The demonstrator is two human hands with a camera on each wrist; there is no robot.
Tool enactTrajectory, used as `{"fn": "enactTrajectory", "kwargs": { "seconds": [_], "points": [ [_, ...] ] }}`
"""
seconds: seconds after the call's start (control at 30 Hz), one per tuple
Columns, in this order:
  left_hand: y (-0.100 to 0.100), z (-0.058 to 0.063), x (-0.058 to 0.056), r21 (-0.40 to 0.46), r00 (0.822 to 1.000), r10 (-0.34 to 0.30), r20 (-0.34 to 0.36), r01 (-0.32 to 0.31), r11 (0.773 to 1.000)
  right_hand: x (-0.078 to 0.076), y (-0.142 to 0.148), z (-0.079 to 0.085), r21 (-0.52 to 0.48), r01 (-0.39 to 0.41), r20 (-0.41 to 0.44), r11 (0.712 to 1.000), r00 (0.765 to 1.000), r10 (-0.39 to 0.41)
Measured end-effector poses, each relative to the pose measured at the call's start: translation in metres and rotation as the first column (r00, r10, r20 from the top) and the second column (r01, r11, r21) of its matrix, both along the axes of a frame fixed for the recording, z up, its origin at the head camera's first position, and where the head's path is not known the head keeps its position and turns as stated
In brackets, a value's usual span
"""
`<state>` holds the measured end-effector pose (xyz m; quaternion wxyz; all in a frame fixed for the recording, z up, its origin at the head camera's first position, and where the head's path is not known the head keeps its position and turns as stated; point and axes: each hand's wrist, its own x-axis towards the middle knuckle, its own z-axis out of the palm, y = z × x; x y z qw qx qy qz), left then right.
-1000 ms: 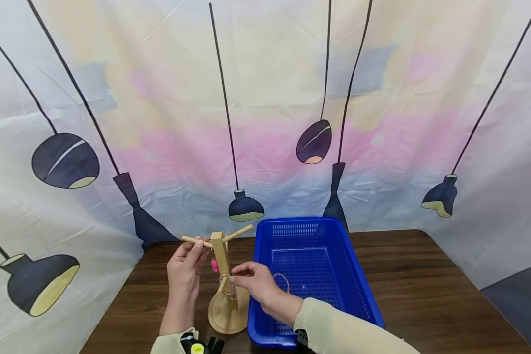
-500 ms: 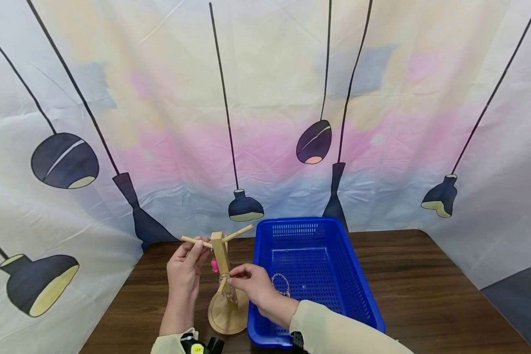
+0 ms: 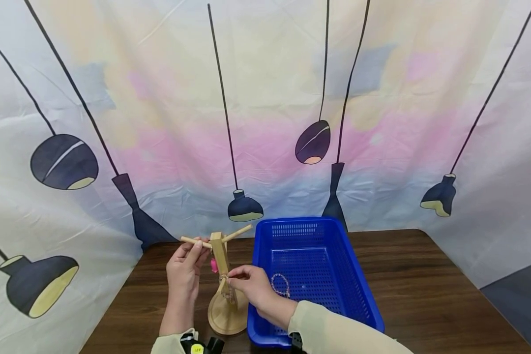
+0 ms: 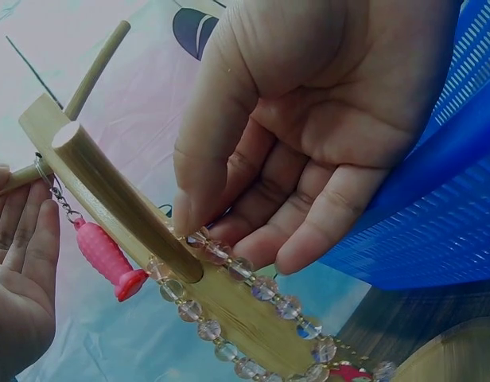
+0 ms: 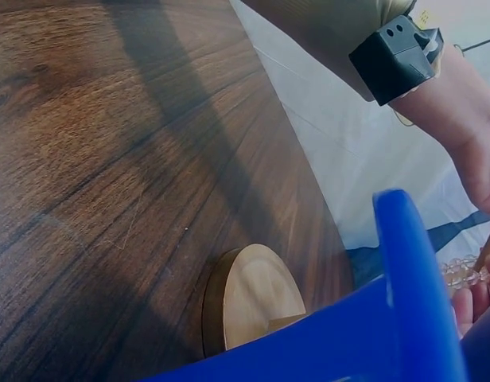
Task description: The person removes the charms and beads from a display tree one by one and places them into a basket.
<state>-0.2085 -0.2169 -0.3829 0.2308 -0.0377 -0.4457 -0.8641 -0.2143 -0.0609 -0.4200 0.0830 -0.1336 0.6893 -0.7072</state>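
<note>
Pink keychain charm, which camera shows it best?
The left wrist view: the pink keychain charm appears large and unobstructed there. The head view shows a small pink shape; the right wrist view, none of it.

1 wdn stand (image 3: pixel 221 255), 3 pegs (image 4: pixel 130 203), 2 bead brclts (image 4: pixel 263 288) vis., 1 pink charm (image 4: pixel 106 253), 1 bskt (image 3: pixel 359 270).

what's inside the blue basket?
One beaded loop shows, toward the left side. The right hand and sleeve hide part of the blue basket's near end; whatever lies there can't be seen.
</note>
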Motion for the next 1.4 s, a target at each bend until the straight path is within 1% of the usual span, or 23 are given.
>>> {"fn": "enactTrajectory", "kwargs": {
  "seconds": [0.1, 0.33, 0.4, 0.57, 0.67, 0.87, 1.23, 1.4],
  "points": [
    [0.0, -0.0001, -0.0005, -0.012, 1.0, 0.007, -0.006, -0.007, 1.0, 0.0004, -0.0006, 0.0006, 0.0, 0.0, -0.005, 1.0, 1.0, 0.0],
    [0.0001, 0.0003, -0.0025, -0.002, 0.999, 0.03, 0.03, -0.03, 1.0, 0.0008, -0.0014, -0.0001, 0.007, 0.005, -0.006, 1.0, 1.0, -0.005],
    [0.0, 0.0004, -0.0025, -0.005, 0.999, 0.031, 0.03, -0.03, 1.0, 0.0008, -0.0015, -0.0007, 0.015, 0.006, -0.001, 1.0, 1.0, -0.006],
    [-0.0003, -0.0003, -0.0022, 0.004, 0.999, 0.023, 0.032, -0.023, 1.0, 0.002, -0.0003, -0.0012, 0.021, 0.003, -0.008, 1.0, 1.0, -0.003],
    [-0.0003, -0.0008, -0.0016, -0.003, 1.0, 0.018, 0.021, -0.018, 1.0, 0.003, 0.0006, -0.0002, 0.019, 0.001, -0.013, 1.0, 1.0, -0.001],
    [0.0002, -0.0008, 0.0003, -0.001, 1.0, -0.001, -0.003, 0.001, 1.0, 0.0045, 0.0027, 0.0024, 0.028, 0.0, 0.011, 1.0, 1.0, -0.001],
    [0.0003, 0.0011, 0.0018, 0.014, 1.0, -0.007, 0.007, 0.007, 1.0, 0.0064, 0.0037, 0.0029, 0.036, 0.001, 0.029, 0.999, 1.0, -0.002],
    [0.0001, 0.0005, 0.0017, 0.013, 1.0, -0.013, -0.007, 0.013, 1.0, 0.0077, 0.0045, 0.0025, 0.038, -0.008, 0.039, 0.999, 0.999, 0.007]
  ]
}}
